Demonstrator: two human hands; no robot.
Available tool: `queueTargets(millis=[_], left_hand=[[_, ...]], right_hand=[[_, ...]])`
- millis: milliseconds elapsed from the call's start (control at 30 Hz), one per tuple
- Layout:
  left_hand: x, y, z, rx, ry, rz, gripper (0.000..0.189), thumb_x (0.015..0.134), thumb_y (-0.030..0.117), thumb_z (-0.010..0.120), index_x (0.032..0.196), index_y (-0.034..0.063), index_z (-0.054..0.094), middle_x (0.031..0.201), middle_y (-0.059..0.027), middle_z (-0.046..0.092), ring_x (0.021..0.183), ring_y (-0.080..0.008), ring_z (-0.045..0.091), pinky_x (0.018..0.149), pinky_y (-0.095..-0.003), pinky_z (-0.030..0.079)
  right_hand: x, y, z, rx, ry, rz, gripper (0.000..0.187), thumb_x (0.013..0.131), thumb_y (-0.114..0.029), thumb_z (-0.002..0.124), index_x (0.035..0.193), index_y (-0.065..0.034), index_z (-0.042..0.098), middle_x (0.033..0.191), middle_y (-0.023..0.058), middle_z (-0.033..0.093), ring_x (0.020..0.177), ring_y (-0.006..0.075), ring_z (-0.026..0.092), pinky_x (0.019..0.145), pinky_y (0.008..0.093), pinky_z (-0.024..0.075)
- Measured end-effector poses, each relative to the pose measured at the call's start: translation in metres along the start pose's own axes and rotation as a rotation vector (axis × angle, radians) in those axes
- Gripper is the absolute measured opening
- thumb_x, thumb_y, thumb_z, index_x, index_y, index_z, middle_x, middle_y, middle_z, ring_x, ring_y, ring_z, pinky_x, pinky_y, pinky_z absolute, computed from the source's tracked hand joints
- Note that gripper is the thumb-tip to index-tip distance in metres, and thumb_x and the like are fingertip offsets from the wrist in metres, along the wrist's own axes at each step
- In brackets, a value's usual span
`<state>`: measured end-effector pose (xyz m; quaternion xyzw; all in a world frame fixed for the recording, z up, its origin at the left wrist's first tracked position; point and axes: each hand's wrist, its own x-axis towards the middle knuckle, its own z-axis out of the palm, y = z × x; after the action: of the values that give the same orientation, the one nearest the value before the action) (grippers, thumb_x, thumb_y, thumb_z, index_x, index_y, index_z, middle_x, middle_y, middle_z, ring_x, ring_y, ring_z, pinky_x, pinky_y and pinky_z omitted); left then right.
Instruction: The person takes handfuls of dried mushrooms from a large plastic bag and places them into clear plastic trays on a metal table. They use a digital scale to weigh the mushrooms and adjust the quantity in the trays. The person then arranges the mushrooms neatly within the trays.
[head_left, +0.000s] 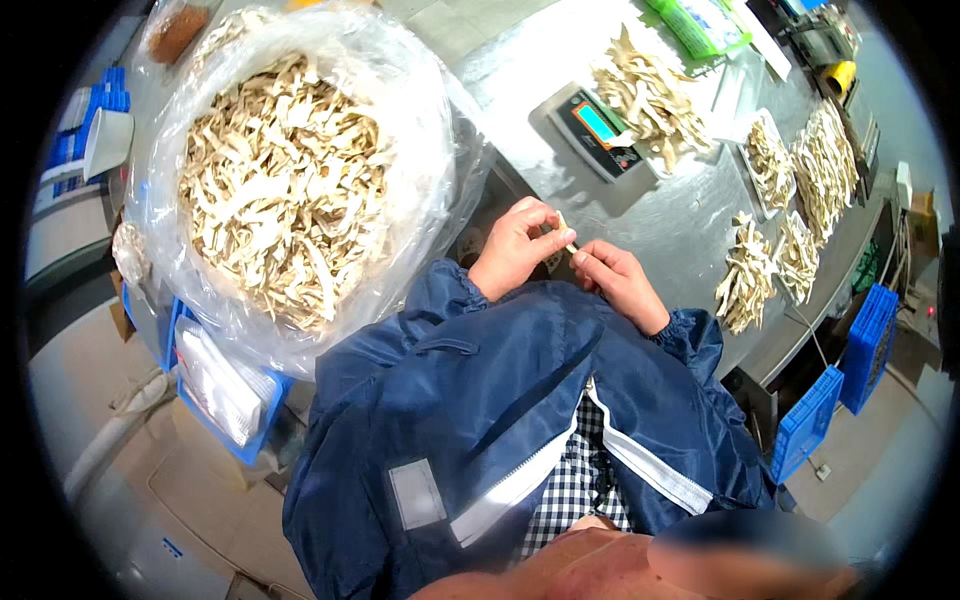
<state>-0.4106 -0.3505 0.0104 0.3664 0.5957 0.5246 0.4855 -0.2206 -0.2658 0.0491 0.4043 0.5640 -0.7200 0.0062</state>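
Between the fingertips of my left hand (523, 244) and my right hand (616, 279) is a small pale dried slice (566, 231), gripped at both ends just in front of my chest. To the left, a large clear plastic bag (427, 112) stands open, full of dried slices that look like mushroom (285, 187). Beyond my hands a digital scale (598, 131) with a lit display sits on the steel table (675, 217), and a heap of slices (649, 97) lies on and beside its far side.
At the right of the table are a filled clear tray (769, 165), a long pile of slices (825, 172) and smaller piles (746, 277). A green package (701, 26) lies at the back. Blue crates (806, 424) stand low right; a blue bin (225, 390) with plastic packaging stands low left.
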Motion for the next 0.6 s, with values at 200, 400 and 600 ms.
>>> queueTargets(millis=[200, 400, 600], left_hand=[[-0.02, -0.01, -0.054, -0.059, 0.03, -0.047, 0.017, 0.088, 0.014, 0.076, 0.086, 0.0011, 0.065, 0.092, 0.0005, 0.055, 0.076, -0.005, 0.049, 0.065, -0.0224, 0.041], [-0.027, -0.009, -0.1, -0.093, 0.089, -0.064, 0.024, 0.088, 0.021, 0.077, 0.085, 0.0013, 0.063, 0.086, -0.0009, 0.052, 0.07, -0.0086, 0.046, 0.063, -0.0253, 0.039], [-0.014, -0.003, -0.115, -0.269, 0.046, -0.152, 0.023, 0.09, 0.022, 0.076, 0.087, 0.003, 0.063, 0.087, 0.0008, 0.052, 0.072, -0.0077, 0.047, 0.064, -0.025, 0.041]], right_hand=[[0.026, -0.016, 0.045, -0.133, -0.09, -0.043, 0.024, 0.102, -0.023, 0.057, 0.093, -0.0018, 0.064, 0.079, -0.0026, 0.057, 0.073, 0.007, 0.051, 0.066, 0.024, 0.0432], [0.05, -0.044, 0.08, -0.251, -0.153, -0.146, 0.026, 0.102, -0.023, 0.055, 0.092, -0.0004, 0.063, 0.079, 0.0, 0.058, 0.075, 0.0082, 0.052, 0.068, 0.0257, 0.0436], [0.056, -0.054, 0.091, -0.165, -0.138, -0.174, 0.028, 0.105, -0.026, 0.051, 0.093, -0.0027, 0.062, 0.083, -0.0022, 0.059, 0.077, 0.0072, 0.051, 0.071, 0.0236, 0.0436]])
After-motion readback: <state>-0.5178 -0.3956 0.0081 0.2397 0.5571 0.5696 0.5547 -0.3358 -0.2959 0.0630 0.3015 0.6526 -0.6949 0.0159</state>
